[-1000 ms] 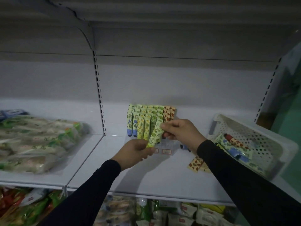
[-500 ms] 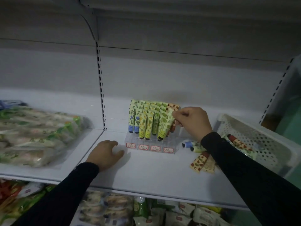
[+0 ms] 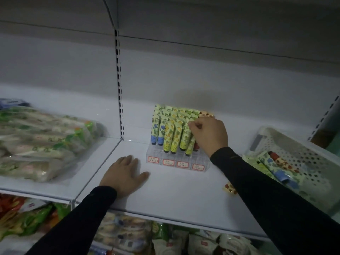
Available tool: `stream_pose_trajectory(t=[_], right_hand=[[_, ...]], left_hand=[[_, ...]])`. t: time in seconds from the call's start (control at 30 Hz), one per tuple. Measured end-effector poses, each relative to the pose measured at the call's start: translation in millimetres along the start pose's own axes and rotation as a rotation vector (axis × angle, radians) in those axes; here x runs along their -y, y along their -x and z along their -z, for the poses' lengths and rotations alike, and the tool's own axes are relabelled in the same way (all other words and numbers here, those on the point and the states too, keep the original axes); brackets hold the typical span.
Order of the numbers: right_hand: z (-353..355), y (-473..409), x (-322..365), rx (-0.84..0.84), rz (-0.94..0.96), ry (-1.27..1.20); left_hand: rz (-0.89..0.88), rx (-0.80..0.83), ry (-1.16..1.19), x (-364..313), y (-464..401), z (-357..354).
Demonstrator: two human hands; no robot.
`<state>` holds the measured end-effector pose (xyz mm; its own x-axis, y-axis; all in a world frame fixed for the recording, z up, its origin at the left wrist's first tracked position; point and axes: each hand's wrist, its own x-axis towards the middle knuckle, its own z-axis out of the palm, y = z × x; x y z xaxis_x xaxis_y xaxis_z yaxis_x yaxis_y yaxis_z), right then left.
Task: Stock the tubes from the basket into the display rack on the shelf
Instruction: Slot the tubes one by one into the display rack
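Observation:
A clear display rack (image 3: pixel 175 162) with red-framed labels stands on the white shelf (image 3: pixel 180 196), holding several upright tubes (image 3: pixel 168 137) in blue, yellow and green prints. My right hand (image 3: pixel 208 136) pinches the top of a green tube (image 3: pixel 185 137) standing in the rack's right side. My left hand (image 3: pixel 124 174) rests flat on the shelf, left of the rack, holding nothing. A white perforated basket (image 3: pixel 301 157) at the right holds more tubes (image 3: pixel 276 167). One spotted tube (image 3: pixel 230 188) lies on the shelf, partly hidden by my right sleeve.
Bagged green-printed goods (image 3: pixel 42 144) fill the left shelf bay, past a slotted upright (image 3: pixel 119 100). Packaged goods (image 3: pixel 128 234) sit on the shelf below. Bare shelf surface lies in front of the rack.
My left hand let go of the green tube and dropped flat onto the shelf. My right hand carried the tube into the rack and lowered it upright.

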<state>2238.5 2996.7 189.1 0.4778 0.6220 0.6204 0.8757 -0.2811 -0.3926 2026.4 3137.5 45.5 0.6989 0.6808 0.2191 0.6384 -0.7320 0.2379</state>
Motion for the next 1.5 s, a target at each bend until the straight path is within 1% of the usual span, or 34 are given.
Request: stream_pose_trajectory(t=[0.3, 0.5, 0.63, 0.83, 0.97, 1.1, 1.33, 1.5], right_hand=[[-15.7, -1.0, -2.4, 0.000, 0.031, 0.067], [-24.1, -1.2, -8.6, 0.047, 0.033, 0.086], [-19.2, -6.8, -5.4, 0.098, 0.053, 0.107], [-9.7, -18.3, -2.3, 0.165, 0.005, 0.102], [-6.2, -23.8, -2.9, 0.198, 0.009, 0.130], [-6.6, -23.7, -5.0, 0.195, 0.001, 0.134], [-5.3, -27.9, -9.0, 0.228, 0.051, 0.140], [-7.0, -28.6, -9.0, 0.227, 0.036, 0.110]], left_hand=[[-0.018, -0.033, 0.017, -0.5, 0.6, 0.3], [-0.017, -0.046, 0.019, 2.0, -1.2, -2.6], [-0.025, -0.057, 0.018, 2.8, -1.0, -3.4], [-0.027, -0.065, 0.027, 0.4, 0.2, -0.7], [-0.016, -0.061, 0.019, -2.8, 1.7, 2.5], [-0.002, -0.042, 0.015, -6.0, 2.9, 6.1], [-0.006, -0.049, 0.014, -3.7, 2.4, 4.2], [-0.010, -0.043, 0.018, -3.2, 1.7, 3.3]])
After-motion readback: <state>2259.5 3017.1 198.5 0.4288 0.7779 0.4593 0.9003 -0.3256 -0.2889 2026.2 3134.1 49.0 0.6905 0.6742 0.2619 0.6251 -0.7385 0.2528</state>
